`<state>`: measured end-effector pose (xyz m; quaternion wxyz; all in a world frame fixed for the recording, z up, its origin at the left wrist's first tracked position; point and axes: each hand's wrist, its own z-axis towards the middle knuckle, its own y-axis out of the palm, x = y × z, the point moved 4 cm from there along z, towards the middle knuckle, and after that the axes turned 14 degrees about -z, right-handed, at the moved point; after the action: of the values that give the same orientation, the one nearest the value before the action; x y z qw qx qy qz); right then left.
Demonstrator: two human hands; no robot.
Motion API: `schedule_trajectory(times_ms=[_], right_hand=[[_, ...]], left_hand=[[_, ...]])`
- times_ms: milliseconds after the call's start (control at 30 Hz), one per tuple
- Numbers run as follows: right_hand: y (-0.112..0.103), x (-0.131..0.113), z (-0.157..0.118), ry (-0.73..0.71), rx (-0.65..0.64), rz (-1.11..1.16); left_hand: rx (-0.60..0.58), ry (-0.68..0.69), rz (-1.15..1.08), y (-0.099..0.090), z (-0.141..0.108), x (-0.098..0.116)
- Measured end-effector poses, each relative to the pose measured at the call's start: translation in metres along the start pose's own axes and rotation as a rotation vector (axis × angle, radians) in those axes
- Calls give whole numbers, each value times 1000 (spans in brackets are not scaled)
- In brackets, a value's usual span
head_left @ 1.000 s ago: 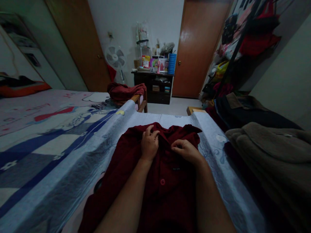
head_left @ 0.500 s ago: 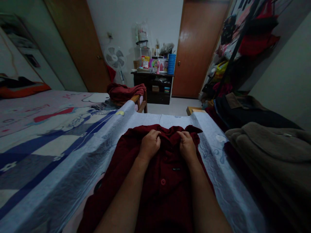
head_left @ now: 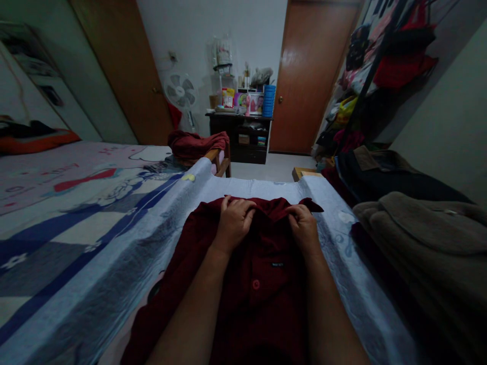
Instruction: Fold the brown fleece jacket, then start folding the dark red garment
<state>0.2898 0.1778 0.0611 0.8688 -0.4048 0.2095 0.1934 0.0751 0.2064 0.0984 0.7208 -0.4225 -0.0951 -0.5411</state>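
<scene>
A dark red buttoned shirt [head_left: 262, 304] lies front side up, its collar end pointing away from me. My left hand [head_left: 235, 220] grips the left side of the collar between thumb and fingers. On the other side, my right hand [head_left: 303, 223] pinches the right part of the collar. One button and a small dark label show on the shirt's front below my hands. Beneath the shirt spreads a pale blue cloth [head_left: 251, 187]. My forearms cover parts of the shirt's front.
Folded grey-brown garments [head_left: 426, 228] and a dark blue garment [head_left: 403, 175] are stacked close on the right. A bed with a patterned sheet [head_left: 76, 213] runs along the left. Farther off are a red cloth [head_left: 198, 144], a fan [head_left: 180, 94] and a dark cabinet [head_left: 236, 137].
My right hand has moved right, and the gap between my hands has widened. The collar is spread a little wider. My left hand's fingers have shifted on the cloth.
</scene>
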Motion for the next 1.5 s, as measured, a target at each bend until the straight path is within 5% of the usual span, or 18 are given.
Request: schedule_trajectory(times_ms=[267,700,1267,1500], right_hand=[[-3,-1,0,58,-71,99],[-8,-5,3,2,27,14],[-16,-7,3,8,87,-45],[-19,-29,7,-57,-86,56]], left_hand=[[-261,-211,-292,11,-2,7],[-206,-381,-642,16,-5,-16],[-81,-327,-443,8,-3,-14],[-5,-329,-384,11,-2,-11]])
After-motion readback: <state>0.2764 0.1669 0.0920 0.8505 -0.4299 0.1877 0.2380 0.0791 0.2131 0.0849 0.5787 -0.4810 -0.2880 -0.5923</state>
